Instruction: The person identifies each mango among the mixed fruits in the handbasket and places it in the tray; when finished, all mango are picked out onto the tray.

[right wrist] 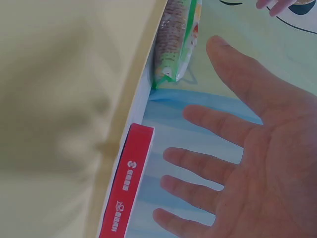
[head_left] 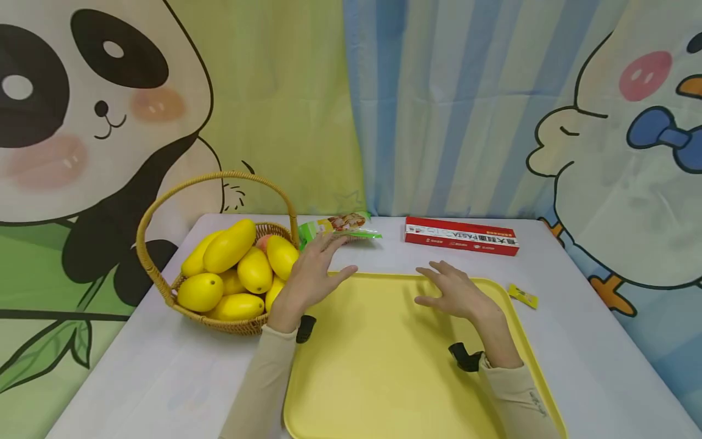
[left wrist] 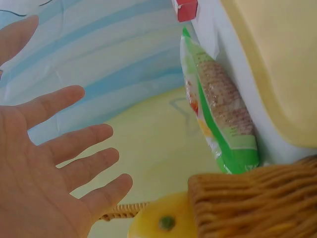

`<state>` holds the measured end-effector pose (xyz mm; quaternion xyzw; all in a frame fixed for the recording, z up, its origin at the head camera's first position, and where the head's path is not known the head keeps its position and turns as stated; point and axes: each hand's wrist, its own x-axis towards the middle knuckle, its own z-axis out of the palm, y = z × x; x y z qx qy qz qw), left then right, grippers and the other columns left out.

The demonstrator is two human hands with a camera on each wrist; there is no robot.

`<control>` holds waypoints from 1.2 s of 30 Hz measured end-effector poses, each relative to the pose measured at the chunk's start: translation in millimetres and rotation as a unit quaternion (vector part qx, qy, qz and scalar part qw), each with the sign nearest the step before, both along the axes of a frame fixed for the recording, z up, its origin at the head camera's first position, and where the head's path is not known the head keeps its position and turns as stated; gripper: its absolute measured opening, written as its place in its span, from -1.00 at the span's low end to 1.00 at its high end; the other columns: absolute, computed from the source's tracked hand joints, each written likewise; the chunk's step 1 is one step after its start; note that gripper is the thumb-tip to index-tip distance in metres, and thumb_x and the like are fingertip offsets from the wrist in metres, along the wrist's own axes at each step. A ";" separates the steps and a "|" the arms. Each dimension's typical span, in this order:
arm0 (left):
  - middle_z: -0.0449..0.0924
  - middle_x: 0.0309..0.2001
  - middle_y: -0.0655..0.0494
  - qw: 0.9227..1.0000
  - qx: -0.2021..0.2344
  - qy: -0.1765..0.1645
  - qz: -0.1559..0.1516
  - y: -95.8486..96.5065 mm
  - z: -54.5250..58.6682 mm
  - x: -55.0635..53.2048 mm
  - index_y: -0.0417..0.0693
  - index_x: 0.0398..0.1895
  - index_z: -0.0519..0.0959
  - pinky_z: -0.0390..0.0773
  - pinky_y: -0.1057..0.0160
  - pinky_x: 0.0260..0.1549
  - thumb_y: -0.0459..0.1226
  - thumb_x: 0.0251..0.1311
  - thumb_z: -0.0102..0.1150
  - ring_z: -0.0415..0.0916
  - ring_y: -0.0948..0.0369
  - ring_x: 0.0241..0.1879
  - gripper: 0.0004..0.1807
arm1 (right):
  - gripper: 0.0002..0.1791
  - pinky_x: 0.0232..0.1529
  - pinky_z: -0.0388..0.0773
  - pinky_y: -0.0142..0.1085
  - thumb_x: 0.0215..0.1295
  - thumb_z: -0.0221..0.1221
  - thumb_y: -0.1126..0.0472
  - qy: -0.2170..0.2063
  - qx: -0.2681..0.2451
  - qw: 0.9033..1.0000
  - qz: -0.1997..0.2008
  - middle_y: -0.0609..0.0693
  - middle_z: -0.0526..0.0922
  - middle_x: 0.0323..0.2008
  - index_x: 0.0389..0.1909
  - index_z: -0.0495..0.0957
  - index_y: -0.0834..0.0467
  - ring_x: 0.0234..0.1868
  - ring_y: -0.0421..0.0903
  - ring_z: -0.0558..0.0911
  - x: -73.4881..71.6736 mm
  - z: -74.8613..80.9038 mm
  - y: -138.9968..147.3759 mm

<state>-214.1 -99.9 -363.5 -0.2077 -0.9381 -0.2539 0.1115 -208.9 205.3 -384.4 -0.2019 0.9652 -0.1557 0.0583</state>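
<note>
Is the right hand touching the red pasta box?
Apart. The head view shows it: a strip of white tabletop lies in plain sight between the right hand and the red pasta box.

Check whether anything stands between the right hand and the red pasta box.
Nothing visible does. The right hand is raised over the yellow tray; only the tray's low far rim and a strip of white tabletop lie between it and the red pasta box.
</note>
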 end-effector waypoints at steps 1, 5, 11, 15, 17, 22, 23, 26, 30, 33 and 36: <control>0.15 0.43 -0.19 1.000 0.005 -0.006 0.006 -2.3 1.9 0.5 -0.02 0.38 0.32 0.06 -0.18 0.36 0.12 0.25 0.13 -0.02 -0.14 0.46 -0.29 | -0.24 0.27 0.11 0.31 0.22 0.22 -0.16 -0.001 0.000 1.000 -0.001 0.30 0.23 0.38 0.36 0.32 0.13 0.38 0.31 0.19 -0.2 0.3 -0.3; 0.08 0.46 -0.16 0.999 0.006 -0.017 0.026 -11.6 7.3 1.6 -0.01 0.40 0.29 0.05 -0.17 0.36 0.13 0.25 0.11 -0.05 -0.10 0.47 -0.27 | -0.25 0.28 0.13 0.29 0.23 0.23 -0.15 0.001 0.002 1.000 0.004 0.30 0.24 0.37 0.36 0.32 0.14 0.38 0.31 0.20 -0.4 1.5 -1.7; 0.10 0.45 -0.19 0.999 0.015 -0.010 0.041 -24.2 13.5 2.9 -0.03 0.41 0.26 0.08 -0.19 0.34 0.12 0.26 0.10 -0.04 -0.12 0.46 -0.26 | -0.26 0.27 0.17 0.27 0.23 0.22 -0.13 0.011 0.003 1.000 0.017 0.32 0.26 0.35 0.34 0.33 0.16 0.36 0.31 0.23 -1.5 0.7 -2.2; 0.10 0.44 -0.20 0.998 0.026 -0.006 0.050 -31.1 16.1 3.3 0.00 0.43 0.25 0.06 -0.19 0.35 0.11 0.28 0.09 -0.07 -0.13 0.47 -0.27 | -0.26 0.26 0.18 0.27 0.24 0.22 -0.14 0.015 -0.001 1.000 0.024 0.32 0.27 0.35 0.34 0.33 0.17 0.35 0.32 0.24 -1.8 -1.7 -1.2; 0.08 0.45 -0.17 0.998 0.029 -0.009 0.056 -34.0 17.5 4.1 0.02 0.44 0.23 0.04 -0.18 0.36 0.12 0.28 0.08 -0.11 -0.10 0.48 -0.27 | -0.26 0.26 0.18 0.27 0.24 0.22 -0.14 0.015 -0.004 1.000 0.026 0.33 0.27 0.35 0.34 0.33 0.17 0.35 0.32 0.24 -1.9 -3.3 -0.6; 0.07 0.46 -0.19 0.997 0.038 0.005 0.070 -42.1 22.8 6.9 -0.04 0.42 0.25 0.07 -0.19 0.35 0.09 0.27 0.12 -0.11 -0.10 0.48 -0.27 | -0.26 0.25 0.20 0.26 0.23 0.22 -0.14 0.016 -0.004 0.999 0.027 0.33 0.28 0.34 0.33 0.34 0.16 0.35 0.33 0.25 -2.6 -6.1 -0.7; 0.09 0.45 -0.20 0.996 0.043 0.015 0.071 -43.9 24.3 7.7 -0.07 0.41 0.26 0.07 -0.19 0.34 0.07 0.27 0.14 -0.09 -0.11 0.48 -0.27 | -0.27 0.26 0.20 0.26 0.23 0.23 -0.14 0.015 -0.004 1.000 0.026 0.33 0.28 0.34 0.33 0.34 0.16 0.35 0.32 0.25 -2.7 -6.3 -1.1; 0.17 0.41 -0.22 0.993 0.063 0.057 0.077 -49.7 30.2 10.5 -0.09 0.38 0.30 0.10 -0.21 0.33 0.00 0.23 0.22 0.00 -0.13 0.45 -0.29 | -0.26 0.26 0.19 0.25 0.22 0.24 -0.12 0.012 -0.007 1.000 0.023 0.32 0.27 0.35 0.34 0.34 0.15 0.35 0.32 0.24 -2.1 -6.4 -1.5; 0.25 0.36 -0.22 0.983 0.096 0.136 0.084 -59.5 37.9 14.1 -0.12 0.34 0.34 0.07 -0.20 0.34 -0.02 0.14 0.31 0.06 -0.15 0.42 -0.27 | -0.25 0.26 0.19 0.27 0.22 0.24 -0.13 0.009 -0.008 1.000 0.020 0.33 0.27 0.35 0.34 0.34 0.17 0.35 0.32 0.24 -1.0 -5.7 -1.0; 0.27 0.35 -0.23 0.967 0.116 0.207 0.092 -69.2 41.6 14.9 -0.17 0.32 0.35 0.06 -0.20 0.35 0.13 0.14 0.25 0.06 -0.14 0.43 -0.20 | -0.26 0.25 0.18 0.28 0.22 0.23 -0.13 0.008 -0.007 1.000 0.021 0.34 0.26 0.35 0.34 0.33 0.17 0.35 0.34 0.23 -0.4 -5.5 -0.4; 0.30 0.34 -0.24 0.946 0.134 0.277 0.100 -80.6 43.6 14.9 -0.22 0.30 0.36 0.07 -0.17 0.36 0.30 0.11 0.11 0.10 -0.12 0.42 -0.09 | -0.26 0.26 0.17 0.28 0.23 0.23 -0.12 0.002 -0.011 1.000 0.020 0.33 0.26 0.35 0.34 0.33 0.16 0.36 0.33 0.23 0.2 -6.4 -0.8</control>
